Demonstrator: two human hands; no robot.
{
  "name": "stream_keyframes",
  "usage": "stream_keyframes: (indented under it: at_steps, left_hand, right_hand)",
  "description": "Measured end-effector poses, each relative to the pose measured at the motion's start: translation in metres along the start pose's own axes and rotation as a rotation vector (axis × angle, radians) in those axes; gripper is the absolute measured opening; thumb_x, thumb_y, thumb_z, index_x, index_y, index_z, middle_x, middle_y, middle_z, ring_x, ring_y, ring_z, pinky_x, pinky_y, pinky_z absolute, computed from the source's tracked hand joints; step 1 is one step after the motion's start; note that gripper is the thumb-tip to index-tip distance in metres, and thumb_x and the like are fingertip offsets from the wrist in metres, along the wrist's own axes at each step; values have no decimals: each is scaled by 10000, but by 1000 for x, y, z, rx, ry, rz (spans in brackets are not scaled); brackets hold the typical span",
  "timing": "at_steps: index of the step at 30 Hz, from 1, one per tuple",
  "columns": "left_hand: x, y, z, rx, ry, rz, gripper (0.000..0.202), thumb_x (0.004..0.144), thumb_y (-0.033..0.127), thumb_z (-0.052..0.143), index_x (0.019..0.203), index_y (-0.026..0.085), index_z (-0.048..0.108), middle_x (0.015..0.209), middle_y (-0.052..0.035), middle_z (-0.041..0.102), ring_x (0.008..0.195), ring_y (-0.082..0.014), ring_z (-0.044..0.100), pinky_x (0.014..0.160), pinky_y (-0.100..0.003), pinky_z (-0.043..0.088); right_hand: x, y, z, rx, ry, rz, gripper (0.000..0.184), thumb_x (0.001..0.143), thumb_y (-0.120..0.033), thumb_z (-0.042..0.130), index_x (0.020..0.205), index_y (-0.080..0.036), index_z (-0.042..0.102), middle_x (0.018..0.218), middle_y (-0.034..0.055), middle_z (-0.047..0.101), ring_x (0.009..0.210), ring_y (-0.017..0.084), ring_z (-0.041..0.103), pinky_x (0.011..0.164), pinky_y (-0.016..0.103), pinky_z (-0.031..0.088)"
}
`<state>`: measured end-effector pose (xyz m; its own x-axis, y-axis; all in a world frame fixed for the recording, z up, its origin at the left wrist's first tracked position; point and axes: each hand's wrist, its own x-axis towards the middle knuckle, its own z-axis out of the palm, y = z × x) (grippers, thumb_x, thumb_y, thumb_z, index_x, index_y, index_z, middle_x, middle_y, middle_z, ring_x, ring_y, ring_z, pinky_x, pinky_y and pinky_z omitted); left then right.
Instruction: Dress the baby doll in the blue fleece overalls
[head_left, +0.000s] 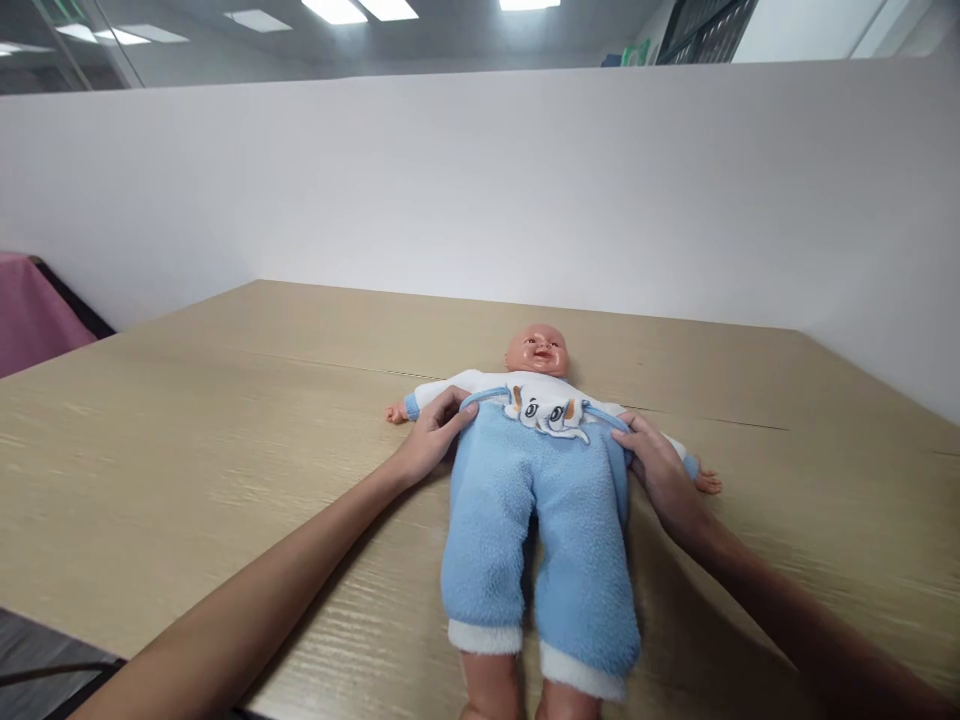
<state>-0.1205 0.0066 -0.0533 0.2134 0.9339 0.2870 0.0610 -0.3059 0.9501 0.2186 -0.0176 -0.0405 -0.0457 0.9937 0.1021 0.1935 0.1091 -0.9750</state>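
Note:
A baby doll (538, 352) lies on its back on the wooden table, head away from me and legs toward me. It wears a white top (474, 380) and fluffy blue overalls (495, 500) with white cuffs and an elephant patch (551, 412) on the bib. My left hand (439, 430) pinches the overalls' edge by the light-blue strap at the doll's left-hand side in view. On the opposite side my right hand (656, 455) grips the other edge, thumb on top near the strap end. The fingers under the cloth are partly hidden.
The wooden table (187, 440) reaches back to a white partition (480, 190). Pink cloth (37, 310) shows beyond the left edge. A dark cable (60, 672) runs near the lower left corner, over a grey floor.

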Motion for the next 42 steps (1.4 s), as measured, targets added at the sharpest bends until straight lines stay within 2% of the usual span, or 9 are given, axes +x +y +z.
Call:
stream_keyframes:
  at_steps: [7,11,15,19,22,25,29,34,42]
  left_hand:
    - [-2,2,13,4,252,95,263,1041,492,668,1096,234,657,1043,-32,643,1018,-222,576,933,-317,418]
    - [-6,6,13,58,305,162,219,1012,435,723,1093,235,687,1074,-56,659,1011,-236,594,956,-338,429]
    - [-11,10,11,245,268,295,126,1066,352,638,1106,235,658,1044,-61,632,960,-230,561,912,-357,424]
    - [-15,14,10,265,196,351,76,1062,298,629,1086,230,653,1048,-73,644,969,-242,562,912,-371,431]
    - [-16,14,10,260,178,338,59,1043,278,651,1073,228,657,1014,-69,644,927,-239,548,873,-368,429]
    - [-16,13,10,297,175,347,37,1051,264,636,1059,228,640,968,-53,623,878,-224,514,837,-362,412]
    - [-18,13,10,312,168,342,45,1075,267,600,1071,228,624,978,-52,625,870,-215,517,817,-358,409]
    - [-23,15,12,301,145,367,45,1064,240,606,1098,236,636,1000,-66,625,898,-227,552,830,-367,447]
    - [-30,8,9,481,358,648,250,997,179,679,1212,304,663,1352,-109,547,1293,-303,545,1136,-504,436]
  right_hand:
    - [51,-31,20,-69,20,-71,138,915,-409,605,909,-273,624,863,3,635,824,231,564,790,364,446]
    - [80,-65,59,-305,36,-347,155,951,-375,657,1060,-268,681,1149,76,743,1039,280,666,940,427,516]
    - [117,-90,105,-622,-393,-477,136,1000,-321,657,1049,-211,721,1089,114,786,1025,289,699,967,455,530]
    - [146,-99,144,-911,-889,-706,275,923,-196,724,1198,-191,711,1268,122,765,1160,293,705,960,394,538]
    - [152,-100,169,-1154,-954,-796,416,868,-161,759,1277,-187,683,1276,132,757,1083,295,735,782,349,527]
    - [150,-103,186,-1272,-952,-835,266,894,-152,737,1158,-180,722,1153,137,783,961,292,748,681,342,457]
    - [142,-111,182,-1230,-828,-873,197,957,-223,673,1145,-166,693,1170,146,771,912,277,721,670,342,405]
    - [136,-117,141,-830,-475,-790,242,902,-219,645,1144,-204,649,1099,68,764,916,244,676,757,327,428]
    - [137,-99,113,-581,-493,-580,512,772,20,549,1180,-235,724,1137,21,771,962,200,692,852,306,485]
